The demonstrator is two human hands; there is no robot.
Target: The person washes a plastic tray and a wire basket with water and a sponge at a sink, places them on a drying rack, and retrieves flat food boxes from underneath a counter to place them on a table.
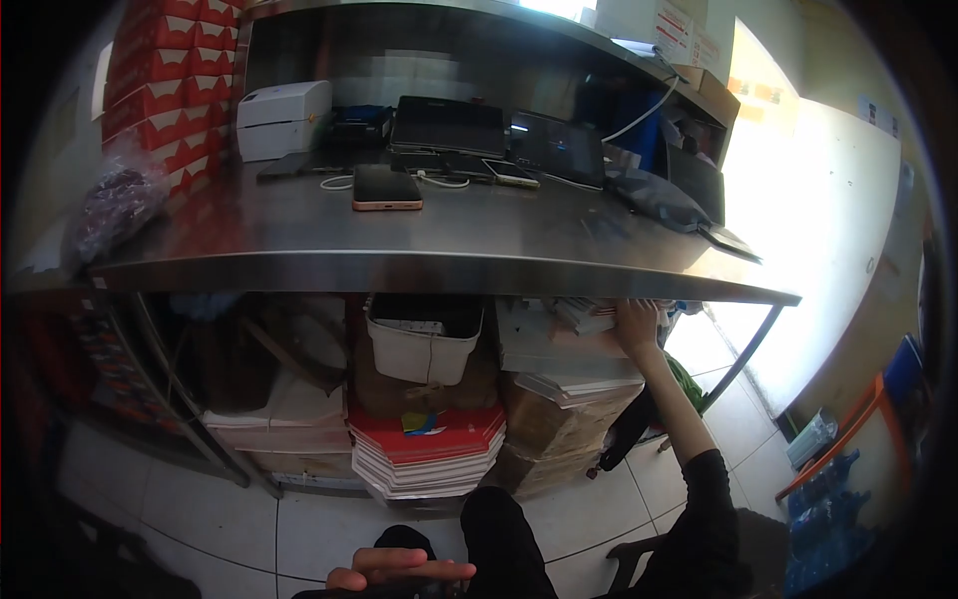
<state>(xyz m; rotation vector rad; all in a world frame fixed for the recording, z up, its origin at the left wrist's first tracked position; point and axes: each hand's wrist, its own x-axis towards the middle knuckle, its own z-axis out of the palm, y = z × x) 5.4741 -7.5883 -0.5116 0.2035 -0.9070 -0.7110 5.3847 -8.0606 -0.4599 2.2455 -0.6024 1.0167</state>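
My right hand (639,327) reaches under the metal table's front edge, beside a pile of white packets or papers (586,317). Its fingertips are partly hidden under the edge, so I cannot tell whether they grip anything. Below that pile lie a grey-white box (539,349) and a worn brown carton (554,439). My left hand (399,567) is low at my lap, its fingers stretched out flat above something dark that I cannot make out.
On the metal table (479,225) stand a phone (387,188), a white label printer (283,120), and tablets (449,125). Underneath are a white bin (424,349) and stacked red-and-white flat boxes (429,449). Red boxes (170,90) rise at left; water bottles (828,509) stand right.
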